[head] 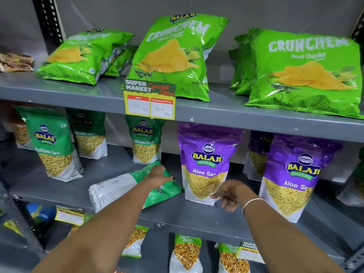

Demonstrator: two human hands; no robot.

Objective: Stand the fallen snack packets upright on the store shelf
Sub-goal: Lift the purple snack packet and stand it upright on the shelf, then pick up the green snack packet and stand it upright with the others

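A green-and-white Ratlami Sev packet [118, 189] lies flat on the middle shelf [177, 213], its green top pointing right. My left hand [159, 175] rests on that green end, fingers curled over it. My right hand [228, 194] hovers with fingers apart at the lower right corner of an upright purple Aloo Sev packet [205, 164], holding nothing. Three green Ratlami Sev packets [53, 142] stand upright behind and to the left. On the top shelf, a green Crunchem packet [82, 56] lies tilted back at the left.
More Crunchem packets [307, 73] lean on the top shelf, and a yellow price tag [149, 101] hangs from its edge. A second purple Aloo Sev packet [293, 174] stands at the right. Chana packets [187, 253] stand on the lower shelf.
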